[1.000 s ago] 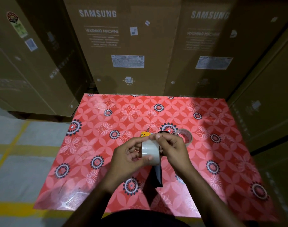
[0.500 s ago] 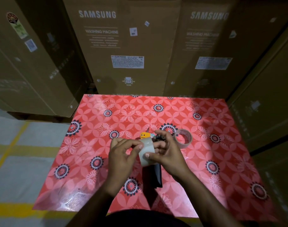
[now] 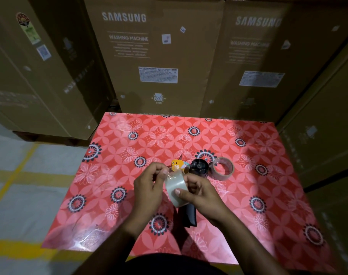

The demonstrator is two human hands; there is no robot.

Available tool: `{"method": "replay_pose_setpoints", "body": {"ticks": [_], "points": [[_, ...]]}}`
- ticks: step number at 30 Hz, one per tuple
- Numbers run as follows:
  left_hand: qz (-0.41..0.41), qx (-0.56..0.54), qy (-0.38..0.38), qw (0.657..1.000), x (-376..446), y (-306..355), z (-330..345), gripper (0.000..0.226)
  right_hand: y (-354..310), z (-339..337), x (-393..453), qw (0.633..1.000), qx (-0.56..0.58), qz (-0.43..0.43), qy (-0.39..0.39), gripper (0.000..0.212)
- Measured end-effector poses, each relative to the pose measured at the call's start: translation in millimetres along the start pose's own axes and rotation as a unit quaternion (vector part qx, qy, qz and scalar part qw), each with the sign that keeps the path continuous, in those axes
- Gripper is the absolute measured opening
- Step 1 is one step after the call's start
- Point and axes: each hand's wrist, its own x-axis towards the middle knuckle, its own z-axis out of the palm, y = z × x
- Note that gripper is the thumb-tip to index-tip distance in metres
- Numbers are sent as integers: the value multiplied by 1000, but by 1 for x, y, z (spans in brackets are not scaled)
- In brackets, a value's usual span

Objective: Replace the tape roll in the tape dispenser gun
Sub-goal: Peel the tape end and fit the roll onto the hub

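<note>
Right hand [image 3: 201, 192]: wrapped around clear tape roll [image 3: 176, 188], held above the bench [image 3: 117, 175].
Left hand [image 3: 149, 185]: fingertips pinching the roll's loose end at its top.
Tape dispenser gun [image 3: 198, 167]: lying on the bench beneath the hands, black handle toward the person.
Spare roll [image 3: 222, 168]: flat on the bench, just beside the gun's hub.

My left hand [image 3: 149, 187] and right hand [image 3: 203, 193] are bare, no gloves, rings or watch showing; both forearms are bare too, no sleeve reaching into view. Below them sits a dark, black-looking garment [image 3: 169, 263] on my body; its detail is too dim to tell.
</note>
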Motion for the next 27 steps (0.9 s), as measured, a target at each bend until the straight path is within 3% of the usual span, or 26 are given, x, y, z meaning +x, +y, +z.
{"method": "replay_pose_setpoints", "body": {"ticks": [5, 7, 10, 12, 16, 22, 25, 27], "points": [[81, 70, -33, 994, -4, 6, 3, 11, -7, 8, 5, 999, -23, 25, 13, 25], [42, 57, -7, 997, -1, 7, 5, 11, -5, 10, 7, 998, -58, -9, 21, 22], [-70, -83, 20, 994, 9, 7, 5, 14, -3, 5, 4, 996, -82, -34, -4, 20], [-96, -130, 15, 987, 14, 6, 4, 15, -2, 4, 2, 994, -103, -41, -12, 23], [-51, -127, -14, 991, 13, 9, 3, 14, 1, 5, 4, 976, -196, -68, 68, 35], [34, -37, -17, 999, 8, 11, 3, 12, -8, 10, 9, 984, -135, -31, 114, 30], [-46, -99, 0, 994, 12, 5, 5, 12, -8, 7, 8, 983, -157, -39, 90, 13], [-135, -168, 24, 976, 16, 2, 6, 15, -10, 3, 6, 977, -198, -49, 66, 18]]}}
